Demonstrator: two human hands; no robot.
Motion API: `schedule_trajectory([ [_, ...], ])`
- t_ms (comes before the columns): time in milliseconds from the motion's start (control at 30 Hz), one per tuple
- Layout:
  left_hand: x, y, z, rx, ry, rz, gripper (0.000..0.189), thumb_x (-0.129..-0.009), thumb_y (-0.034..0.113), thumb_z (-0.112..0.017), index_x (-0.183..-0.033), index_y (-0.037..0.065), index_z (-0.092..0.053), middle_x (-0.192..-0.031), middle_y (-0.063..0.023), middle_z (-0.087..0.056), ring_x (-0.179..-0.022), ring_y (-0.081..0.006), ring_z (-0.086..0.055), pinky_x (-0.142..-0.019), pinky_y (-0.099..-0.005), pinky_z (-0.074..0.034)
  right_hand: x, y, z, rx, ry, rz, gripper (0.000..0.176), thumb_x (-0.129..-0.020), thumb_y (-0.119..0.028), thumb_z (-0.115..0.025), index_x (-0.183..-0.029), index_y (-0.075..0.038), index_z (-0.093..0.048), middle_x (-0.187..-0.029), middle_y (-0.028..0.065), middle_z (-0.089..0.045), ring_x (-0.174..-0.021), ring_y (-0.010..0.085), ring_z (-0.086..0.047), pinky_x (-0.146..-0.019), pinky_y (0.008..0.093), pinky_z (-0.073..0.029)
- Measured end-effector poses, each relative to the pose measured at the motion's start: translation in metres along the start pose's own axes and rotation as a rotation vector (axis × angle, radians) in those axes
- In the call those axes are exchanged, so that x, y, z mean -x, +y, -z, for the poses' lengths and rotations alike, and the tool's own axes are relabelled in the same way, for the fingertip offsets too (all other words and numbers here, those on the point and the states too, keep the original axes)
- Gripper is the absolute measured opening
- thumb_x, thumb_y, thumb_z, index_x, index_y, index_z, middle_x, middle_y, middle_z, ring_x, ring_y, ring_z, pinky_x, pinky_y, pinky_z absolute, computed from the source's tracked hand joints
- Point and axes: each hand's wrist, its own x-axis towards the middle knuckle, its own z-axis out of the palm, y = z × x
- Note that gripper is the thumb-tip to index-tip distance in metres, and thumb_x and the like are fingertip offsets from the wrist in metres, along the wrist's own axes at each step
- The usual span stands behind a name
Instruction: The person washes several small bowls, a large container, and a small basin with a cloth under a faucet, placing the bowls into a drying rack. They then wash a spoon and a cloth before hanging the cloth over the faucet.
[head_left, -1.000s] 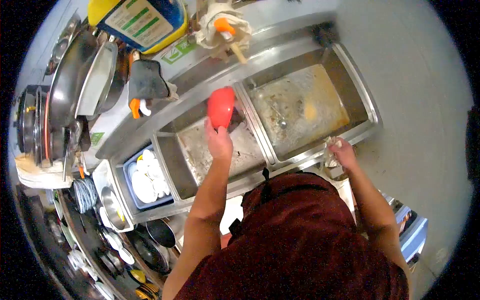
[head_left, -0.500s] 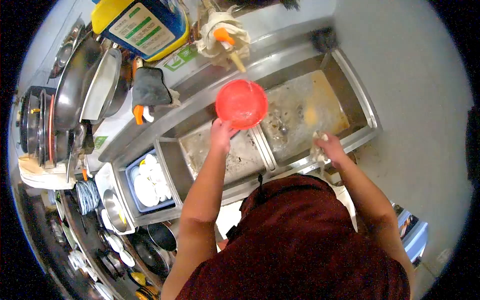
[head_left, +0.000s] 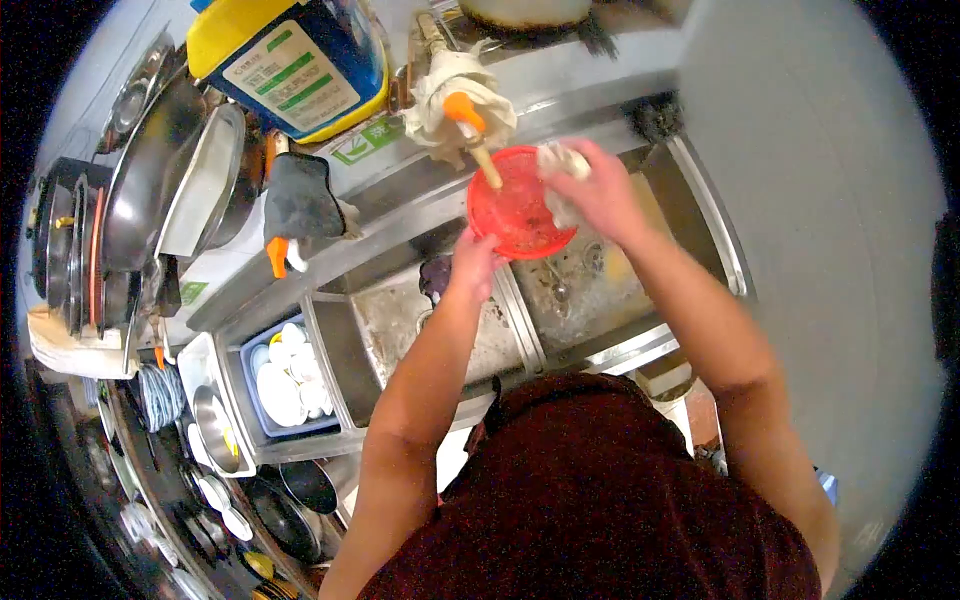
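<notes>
My left hand (head_left: 470, 262) grips the near rim of a red plastic bowl (head_left: 515, 215) and holds it tilted above the divider between two steel sink basins. My right hand (head_left: 598, 195) holds a pale wet cloth (head_left: 560, 165) and presses it against the bowl's far inner side. The bowl sits just under a tap (head_left: 470, 125) that has an orange handle and a rag wrapped around it.
The right basin (head_left: 700, 215) holds murky yellowish water; the left basin (head_left: 400, 320) looks drained and grimy. A blue tub of white dishes (head_left: 285, 385) stands left of the sinks. Pans and trays (head_left: 160, 170), a black glove (head_left: 295, 200) and a yellow-and-blue canister (head_left: 290, 60) line the back.
My right hand rose from the sink's front edge with the cloth and reached the bowl. My left hand carried the bowl right and turned its opening upward.
</notes>
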Motion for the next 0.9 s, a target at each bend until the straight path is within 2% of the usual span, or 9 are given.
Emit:
schedule_trajectory([
  [133,-0.007,0.002,0.002,0.070,-0.016,0.044,0.038,-0.084,0.002,-0.049,-0.121,0.009,-0.049,-0.112,-0.0065,-0.060,-0.096,-0.0209,-0.061,-0.076,-0.0360,-0.052,-0.054,-0.047,-0.022,0.133,-0.032,0.229,0.043,-0.076,-0.035,-0.069,-0.105,-0.004,-0.058,-0.094,0.0185,-0.064,-0.087,0.0327,-0.062,-0.076,0.0383,-0.049],
  [267,-0.011,-0.001,0.003,0.133,0.021,0.115,0.038,-0.085,0.003,-0.048,-0.123,0.006,-0.047,-0.113,-0.0078,-0.060,-0.096,-0.0241,-0.062,-0.078,-0.0386,-0.053,-0.061,-0.040,-0.037,0.039,0.094,0.208,0.041,-0.076,-0.035,-0.068,-0.103,-0.004,-0.058,-0.094,0.0186,-0.064,-0.087,0.0321,-0.062,-0.075,0.0386,-0.049],
  [433,-0.010,-0.015,0.008,0.014,0.054,0.146,0.038,-0.085,0.004,-0.048,-0.122,0.008,-0.048,-0.109,-0.0071,-0.061,-0.091,-0.0227,-0.063,-0.072,-0.0370,-0.053,-0.022,0.024,-0.005,0.104,0.271,-0.136,0.041,-0.077,-0.037,-0.067,-0.102,-0.006,-0.060,-0.096,0.0193,-0.064,-0.088,0.0312,-0.062,-0.076,0.0401,-0.049],
  [467,-0.008,-0.015,0.004,-0.081,0.057,0.143,0.037,-0.085,0.005,-0.048,-0.121,0.009,-0.050,-0.108,-0.0066,-0.061,-0.090,-0.0218,-0.063,-0.070,-0.0355,-0.053,-0.013,0.053,0.005,0.109,0.284,-0.146,0.041,-0.077,-0.037,-0.067,-0.102,-0.006,-0.060,-0.096,0.0193,-0.064,-0.088,0.0312,-0.062,-0.076,0.0401,-0.049],
  [567,0.007,-0.022,-0.015,-0.329,-0.062,0.169,0.034,-0.085,0.007,-0.051,-0.118,0.009,-0.053,-0.107,-0.0052,-0.061,-0.087,-0.0190,-0.062,-0.069,-0.0318,-0.051,0.035,0.139,0.032,0.656,0.118,0.013,0.038,-0.078,-0.029,-0.068,-0.105,-0.003,-0.060,-0.083,0.0093,-0.064,-0.070,0.0165,-0.059,-0.065,0.0298,-0.047],
  [633,0.019,-0.028,-0.037,-0.405,-0.162,0.196,0.034,-0.085,0.007,-0.053,-0.119,0.007,-0.052,-0.106,-0.0061,-0.061,-0.087,-0.0170,-0.060,-0.068,-0.0302,-0.051,0.079,0.167,0.052,0.208,-0.145,-0.527,0.042,-0.075,-0.034,-0.067,-0.106,-0.006,-0.063,-0.097,0.0195,-0.064,-0.090,0.0321,-0.062,-0.080,0.0431,-0.047],
  [733,0.038,-0.046,-0.067,-0.491,-0.397,0.151,0.043,-0.085,0.017,-0.062,-0.123,0.003,-0.049,-0.111,-0.0091,-0.058,-0.088,-0.0142,-0.057,-0.070,-0.0259,-0.049,0.150,0.221,0.092,0.294,0.017,-0.566,0.041,-0.075,-0.032,-0.066,-0.106,-0.005,-0.063,-0.094,0.0193,-0.064,-0.083,0.0290,-0.062,-0.075,0.0418,-0.048],
  [800,0.049,-0.059,-0.082,-0.524,-0.398,0.091,0.046,-0.086,0.018,-0.062,-0.126,0.002,-0.047,-0.117,-0.0112,-0.056,-0.089,-0.0148,-0.057,-0.074,-0.0269,-0.048,0.187,0.196,0.135,0.036,0.133,-0.687,0.042,-0.076,-0.028,-0.066,-0.111,-0.005,-0.059,-0.091,0.0123,-0.064,-0.077,0.0211,-0.060,-0.069,0.0380,-0.049],
  [900,0.055,-0.062,-0.082,-0.652,-0.435,0.009,0.043,-0.086,0.020,-0.060,-0.123,0.000,-0.049,-0.116,-0.0112,-0.056,-0.091,-0.0156,-0.058,-0.076,-0.0284,-0.048,0.270,0.218,0.202,0.100,0.516,-0.734,0.037,-0.075,-0.022,-0.065,-0.107,-0.004,-0.059,-0.085,0.0058,-0.063,-0.073,0.0159,-0.057,-0.066,0.0321,-0.047],
])
